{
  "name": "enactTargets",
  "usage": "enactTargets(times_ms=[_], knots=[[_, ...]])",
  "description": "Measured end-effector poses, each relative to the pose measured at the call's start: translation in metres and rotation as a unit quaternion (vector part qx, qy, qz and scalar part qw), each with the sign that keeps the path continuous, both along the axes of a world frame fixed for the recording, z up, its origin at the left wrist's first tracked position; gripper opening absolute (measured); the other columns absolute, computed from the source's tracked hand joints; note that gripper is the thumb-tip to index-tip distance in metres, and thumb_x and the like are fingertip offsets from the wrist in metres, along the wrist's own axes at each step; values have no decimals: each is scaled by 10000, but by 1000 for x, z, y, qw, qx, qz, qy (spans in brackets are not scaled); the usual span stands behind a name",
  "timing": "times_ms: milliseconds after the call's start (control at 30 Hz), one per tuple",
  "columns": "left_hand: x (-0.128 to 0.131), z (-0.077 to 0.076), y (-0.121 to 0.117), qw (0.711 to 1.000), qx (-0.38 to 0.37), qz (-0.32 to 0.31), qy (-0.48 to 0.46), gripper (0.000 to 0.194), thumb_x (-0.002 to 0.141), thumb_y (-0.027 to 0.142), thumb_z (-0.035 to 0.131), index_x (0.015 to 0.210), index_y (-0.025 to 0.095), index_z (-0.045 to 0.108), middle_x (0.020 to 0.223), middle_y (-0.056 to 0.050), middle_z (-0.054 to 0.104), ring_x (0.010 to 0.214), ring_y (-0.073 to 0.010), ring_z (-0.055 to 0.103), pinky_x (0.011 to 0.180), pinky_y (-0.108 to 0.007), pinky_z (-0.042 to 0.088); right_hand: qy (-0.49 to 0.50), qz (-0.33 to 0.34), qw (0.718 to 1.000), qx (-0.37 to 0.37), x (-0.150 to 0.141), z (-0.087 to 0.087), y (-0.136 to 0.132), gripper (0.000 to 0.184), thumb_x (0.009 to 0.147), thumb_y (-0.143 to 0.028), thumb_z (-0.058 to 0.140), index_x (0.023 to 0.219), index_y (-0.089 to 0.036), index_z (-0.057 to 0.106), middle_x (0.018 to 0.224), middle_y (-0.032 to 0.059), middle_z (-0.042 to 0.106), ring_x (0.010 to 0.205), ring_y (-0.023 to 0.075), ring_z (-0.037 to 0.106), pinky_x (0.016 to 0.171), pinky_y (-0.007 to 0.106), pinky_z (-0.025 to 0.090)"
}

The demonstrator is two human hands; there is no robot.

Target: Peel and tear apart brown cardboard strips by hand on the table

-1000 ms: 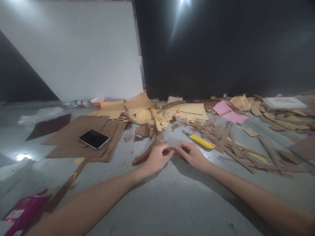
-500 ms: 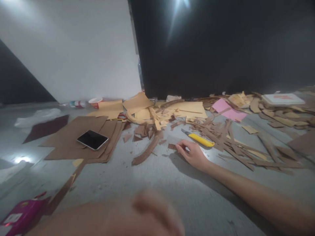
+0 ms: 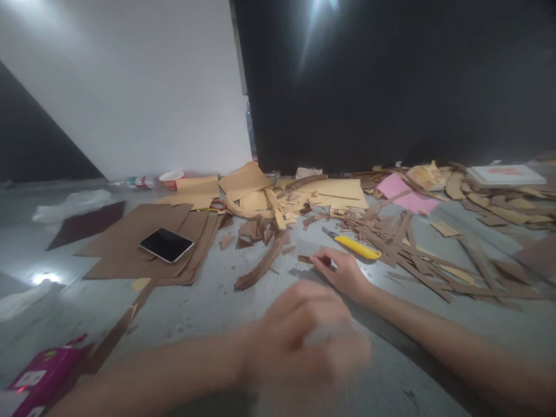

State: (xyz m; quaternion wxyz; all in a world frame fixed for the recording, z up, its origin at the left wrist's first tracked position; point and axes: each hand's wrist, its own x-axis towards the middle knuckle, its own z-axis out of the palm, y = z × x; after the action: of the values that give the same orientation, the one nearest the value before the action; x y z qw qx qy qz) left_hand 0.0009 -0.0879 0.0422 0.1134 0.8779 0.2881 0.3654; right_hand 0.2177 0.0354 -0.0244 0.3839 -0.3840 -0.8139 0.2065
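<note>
My right hand pinches a small brown cardboard piece between thumb and fingertips, just above the grey surface. A yellow utility knife with its blade out lies right behind that hand. My left hand is in the foreground, nearer to me than the right, and smeared by motion. Its fingers look bent, but whether anything is in them cannot be made out. A curved brown cardboard strip lies to the left of the right hand.
A phone rests on stacked brown cardboard sheets at left. A magenta device sits near left. Cardboard strips and pink paper cover the right. Red-handled scissors and a paper cup lie farther back.
My left hand has moved up and to the right, toward my right hand. The right hand has lifted the small cardboard piece slightly off the surface.
</note>
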Motion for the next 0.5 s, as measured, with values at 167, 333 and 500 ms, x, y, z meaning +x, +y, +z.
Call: enactTargets(times_ms=[167,333,500], knots=[[3,-18,72,984,55,99,139,434,1022,108,392,1390,133,621,1331,-182,691,1327,-327,616,1158,-556,514,-188,92,951,227,17,4,13,315,1145,-231,460,915,-196,672,808,72,655,779,221,584,746,355,444],[-4,-56,75,965,44,120,231,525,1018,112,376,1515,85,543,1500,-199,643,1463,-308,552,1247,-507,428,-293,140,894,308,24,7,19,261,1124,-132,467,1066,-165,719,897,97,696,846,244,602,787,381,448],[-7,-60,74,962,19,103,251,569,1024,117,351,1572,107,505,1533,-166,634,1473,-278,550,1263,-460,400,-303,152,885,320,24,1,21,251,1125,-140,481,1103,-170,729,937,98,714,880,249,630,795,389,483]])
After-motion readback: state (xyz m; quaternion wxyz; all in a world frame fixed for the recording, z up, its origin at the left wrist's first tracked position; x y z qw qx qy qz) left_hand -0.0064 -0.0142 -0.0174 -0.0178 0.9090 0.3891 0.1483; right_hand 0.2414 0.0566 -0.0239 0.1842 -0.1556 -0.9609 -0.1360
